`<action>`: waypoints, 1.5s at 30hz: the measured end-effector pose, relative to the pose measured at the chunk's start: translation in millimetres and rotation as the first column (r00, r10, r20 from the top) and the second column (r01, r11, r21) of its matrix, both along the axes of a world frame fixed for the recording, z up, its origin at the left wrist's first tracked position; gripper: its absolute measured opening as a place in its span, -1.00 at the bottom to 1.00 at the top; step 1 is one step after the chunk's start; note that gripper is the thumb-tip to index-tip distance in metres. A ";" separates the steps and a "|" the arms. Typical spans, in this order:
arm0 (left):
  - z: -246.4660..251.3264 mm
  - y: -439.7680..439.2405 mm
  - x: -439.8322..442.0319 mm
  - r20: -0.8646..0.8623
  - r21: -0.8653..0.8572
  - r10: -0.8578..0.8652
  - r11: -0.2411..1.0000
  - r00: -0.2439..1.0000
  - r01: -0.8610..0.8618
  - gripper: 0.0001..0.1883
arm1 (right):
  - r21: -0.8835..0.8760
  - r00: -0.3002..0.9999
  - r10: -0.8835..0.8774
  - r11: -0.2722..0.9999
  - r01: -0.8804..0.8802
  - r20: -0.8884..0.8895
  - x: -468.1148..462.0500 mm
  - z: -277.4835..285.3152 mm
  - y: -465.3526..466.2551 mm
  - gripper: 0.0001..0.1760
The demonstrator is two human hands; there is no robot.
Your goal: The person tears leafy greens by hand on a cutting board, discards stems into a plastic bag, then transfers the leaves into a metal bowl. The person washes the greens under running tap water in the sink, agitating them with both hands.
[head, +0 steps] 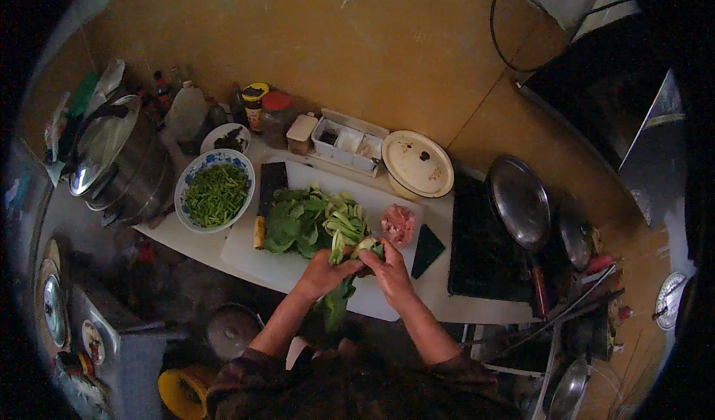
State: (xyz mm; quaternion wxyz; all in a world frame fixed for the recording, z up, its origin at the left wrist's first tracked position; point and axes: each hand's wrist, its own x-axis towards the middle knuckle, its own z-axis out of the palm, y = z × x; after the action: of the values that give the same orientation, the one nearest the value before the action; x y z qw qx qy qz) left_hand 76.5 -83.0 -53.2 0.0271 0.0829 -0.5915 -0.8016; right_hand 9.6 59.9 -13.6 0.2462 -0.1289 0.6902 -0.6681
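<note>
Over the near edge of a white cutting board, my left hand and my right hand hold a leafy green vegetable between them, its leaves hanging down past the board. Just beyond lies a heap of leafy greens with pale stalks. A cleaver with a wooden handle rests at the board's left. Pinkish raw meat sits towards the right, beside a dark green flat piece. Chopped green vegetables fill a blue-patterned bowl left of the board.
Behind the board stand a seasoning box, a lidded enamel pot, a red-lidded jar and a plate with dark food. A large pot is at the left. To the right, a frying pan rests over a black cooktop.
</note>
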 end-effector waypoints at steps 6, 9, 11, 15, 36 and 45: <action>-3.3 4.0 -8.5 0.020 -0.185 -0.030 0.982 0.999 0.033 -0.65 | -0.016 0.994 -0.056 0.998 0.058 0.089 -11.8 -13.0 6.0 -0.45; 2.2 4.0 -13.1 -0.004 -0.292 -0.024 0.956 1.000 0.021 -0.62 | -0.177 0.986 -0.155 0.971 0.164 0.063 -4.9 -15.6 -3.7 -0.44; 5.9 0.7 -14.7 -0.042 -0.250 -0.046 0.968 0.998 0.034 -0.64 | -0.175 0.977 -0.195 0.963 0.206 0.082 -1.4 -14.0 -11.7 -0.45; 10.6 -13.1 -13.6 0.007 -0.291 -0.097 0.952 0.995 0.095 -0.61 | -0.254 0.949 -0.285 0.916 0.311 0.135 1.6 -4.9 -28.3 -0.55; 12.9 -32.5 -39.0 -0.140 -0.629 -0.152 0.777 0.978 0.031 -0.77 | -0.298 0.739 -0.293 0.778 0.553 0.606 -36.2 -9.5 -35.5 -0.60; 5.1 -36.8 -64.6 0.078 -0.115 0.027 0.993 0.997 -0.018 -0.63 | 0.211 0.994 0.000 0.977 0.024 -0.114 -35.4 5.5 -26.0 -0.41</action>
State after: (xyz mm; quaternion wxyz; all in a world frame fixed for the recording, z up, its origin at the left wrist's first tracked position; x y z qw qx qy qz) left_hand 12.0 -119.8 -48.1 0.0171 0.1197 -0.6361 -0.7621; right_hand -25.9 34.0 -8.2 0.2151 -0.1353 0.7711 -0.5837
